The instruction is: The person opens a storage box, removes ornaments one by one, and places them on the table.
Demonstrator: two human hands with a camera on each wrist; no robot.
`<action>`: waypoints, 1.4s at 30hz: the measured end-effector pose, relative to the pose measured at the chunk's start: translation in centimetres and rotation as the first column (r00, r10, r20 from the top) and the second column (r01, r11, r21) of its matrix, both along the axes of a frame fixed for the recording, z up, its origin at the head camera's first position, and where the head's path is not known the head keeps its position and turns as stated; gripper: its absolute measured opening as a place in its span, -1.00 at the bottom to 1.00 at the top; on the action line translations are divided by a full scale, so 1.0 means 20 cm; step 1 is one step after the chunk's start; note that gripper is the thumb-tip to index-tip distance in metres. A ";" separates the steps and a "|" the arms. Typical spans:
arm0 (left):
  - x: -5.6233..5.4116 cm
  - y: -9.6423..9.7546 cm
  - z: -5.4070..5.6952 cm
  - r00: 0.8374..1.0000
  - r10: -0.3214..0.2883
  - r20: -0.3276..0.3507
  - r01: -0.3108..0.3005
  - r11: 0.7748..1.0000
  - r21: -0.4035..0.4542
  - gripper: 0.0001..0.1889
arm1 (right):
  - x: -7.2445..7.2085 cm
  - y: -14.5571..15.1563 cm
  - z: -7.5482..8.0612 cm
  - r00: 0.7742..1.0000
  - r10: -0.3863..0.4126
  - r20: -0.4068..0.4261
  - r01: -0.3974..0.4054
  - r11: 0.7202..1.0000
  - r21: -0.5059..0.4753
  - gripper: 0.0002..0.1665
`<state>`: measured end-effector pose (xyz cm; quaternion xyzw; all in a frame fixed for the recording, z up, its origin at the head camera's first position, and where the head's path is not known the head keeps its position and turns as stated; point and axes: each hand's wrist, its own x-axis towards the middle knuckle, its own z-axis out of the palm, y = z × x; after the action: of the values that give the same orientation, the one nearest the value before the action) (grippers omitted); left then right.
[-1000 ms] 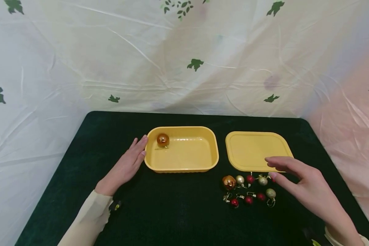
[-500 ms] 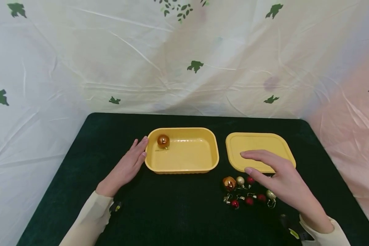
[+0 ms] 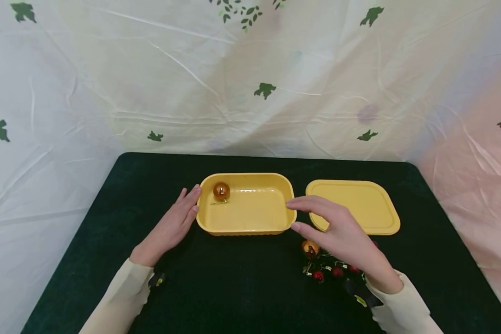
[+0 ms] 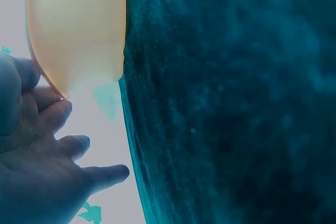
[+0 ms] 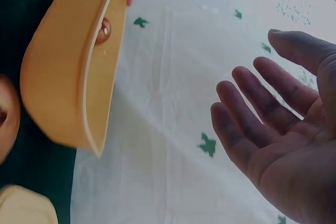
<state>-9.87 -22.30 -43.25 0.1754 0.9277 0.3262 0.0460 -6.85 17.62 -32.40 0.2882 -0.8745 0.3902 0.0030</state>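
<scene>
A yellow plastic box (image 3: 250, 215) stands uncovered on the dark green table, with one shiny copper-gold Christmas bauble (image 3: 221, 190) in its far left corner. My left hand (image 3: 171, 227) rests against the box's left end, fingers extended; the left wrist view shows the fingertips at its rim. Over the box's right end, my right hand (image 3: 342, 232) hovers with nothing in it. Its fingers are loosely bent and spread in the right wrist view, apart from the box wall (image 5: 58, 61). Beneath this hand lie several small baubles, partly hidden, including a larger copper-gold bauble (image 3: 310, 248) and a red bauble (image 3: 318, 276).
A flat yellow lid (image 3: 371, 206) lies right of the box, its near left part covered by my right hand. Behind the table (image 3: 234, 287) and along both sides hangs a pale cloth (image 3: 192, 83) with green leaf-like prints.
My right hand has moved left, from beside the lid and small baubles to the box's right end, fingers still apart. The left hand stays against the box, which has not moved.
</scene>
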 end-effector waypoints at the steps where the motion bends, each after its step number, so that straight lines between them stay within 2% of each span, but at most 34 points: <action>1: 0.00 0.00 0.00 1.000 0.000 0.002 0.000 1.000 0.001 -0.40 | -0.01 -0.02 0.00 1.000 0.008 0.006 -0.008 1.000 -0.003 -0.52; 10: 0.01 0.00 0.01 1.000 0.014 0.005 -0.014 1.000 -0.010 -0.40 | -0.09 -0.24 -0.03 0.995 0.077 0.069 -0.074 0.996 -0.039 -0.50; 19: 0.00 0.01 0.02 0.999 0.038 0.030 -0.037 0.999 -0.038 -0.40 | -0.23 -0.41 -0.13 0.984 0.127 0.122 -0.119 0.991 -0.068 -0.51; 26: 0.01 0.00 0.02 0.999 0.035 0.027 -0.034 0.999 -0.037 -0.40 | -0.32 -0.57 -0.22 0.980 0.124 0.158 -0.124 0.992 -0.010 -0.49; 34: 0.01 0.00 0.01 0.999 0.033 0.031 -0.032 0.999 -0.026 -0.40 | -0.41 -0.70 -0.29 0.963 0.147 0.226 -0.150 0.989 -0.001 -0.46; 42: 0.01 -0.01 0.01 0.999 0.033 0.029 -0.032 0.999 -0.025 -0.38 | -0.50 -0.81 -0.35 0.962 0.128 0.240 -0.158 0.981 0.113 -0.40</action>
<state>-9.62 -22.60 -42.96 0.1551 0.9336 0.3182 0.0563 -16.82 1.42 -39.41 0.3028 -0.8694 0.3621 -0.1463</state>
